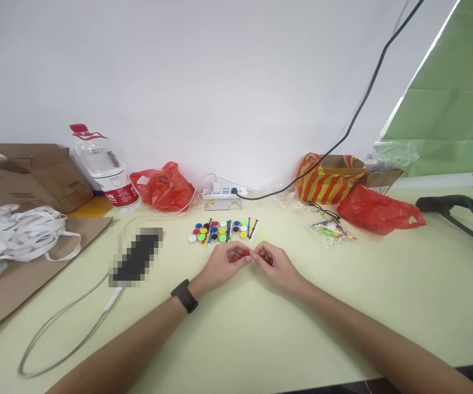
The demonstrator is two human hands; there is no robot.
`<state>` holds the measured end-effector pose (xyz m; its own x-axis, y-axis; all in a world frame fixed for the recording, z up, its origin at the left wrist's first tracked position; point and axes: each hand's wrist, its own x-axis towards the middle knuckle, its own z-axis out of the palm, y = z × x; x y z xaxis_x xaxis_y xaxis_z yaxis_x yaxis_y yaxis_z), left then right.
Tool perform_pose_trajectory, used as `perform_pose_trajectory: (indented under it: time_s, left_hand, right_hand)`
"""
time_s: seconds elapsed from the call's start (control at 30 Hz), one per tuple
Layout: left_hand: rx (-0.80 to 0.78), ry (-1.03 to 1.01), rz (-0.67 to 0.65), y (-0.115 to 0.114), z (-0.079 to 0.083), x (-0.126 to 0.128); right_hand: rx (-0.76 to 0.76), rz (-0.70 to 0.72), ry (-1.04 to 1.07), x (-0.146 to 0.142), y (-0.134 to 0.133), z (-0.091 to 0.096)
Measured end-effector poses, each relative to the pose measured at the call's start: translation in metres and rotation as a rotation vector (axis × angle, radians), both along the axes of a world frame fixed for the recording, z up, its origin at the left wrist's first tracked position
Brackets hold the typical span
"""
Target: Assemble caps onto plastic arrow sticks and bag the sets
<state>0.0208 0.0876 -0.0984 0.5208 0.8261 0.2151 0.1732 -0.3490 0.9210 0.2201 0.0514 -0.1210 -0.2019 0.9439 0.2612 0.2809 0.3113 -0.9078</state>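
My left hand [221,266] is closed in a pinch, with a small red plastic piece [246,253] at its fingertips. My right hand [278,267] meets it from the other side, thumb and fingers pressed together; what they hold is too small to make out. Just beyond the hands lie several round coloured plastic discs [222,231] in groups, with thin coloured sticks [228,231] between them. More sticks [253,228] lie at the right end of the group. A black watch [185,296] is on my left wrist.
Rightward lies a clear bag of coloured parts [331,231], near a red plastic bag [379,210] and a striped bag [328,178]. A power strip [225,191] stands by the wall. Leftward are a blurred-out dark object [136,257], cable [56,314], bottle [111,175] and cardboard box [35,178].
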Motion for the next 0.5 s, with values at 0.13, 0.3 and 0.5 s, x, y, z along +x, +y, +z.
perform_pose_trajectory:
  time_s: [0.13, 0.3, 0.5]
  left_hand:
    - [-0.042, -0.007, 0.002, -0.005, -0.003, -0.002]
    - [-0.023, -0.003, -0.032, -0.012, -0.002, -0.003]
    - [-0.211, -0.119, -0.139, -0.011, 0.008, -0.008]
  right_hand:
    - [-0.065, 0.055, 0.102, 0.005, 0.0, 0.001]
    - [-0.068, 0.081, 0.091, 0.01, -0.008, 0.004]
    - [-0.103, 0.107, 0.101, 0.02, -0.008, 0.01]
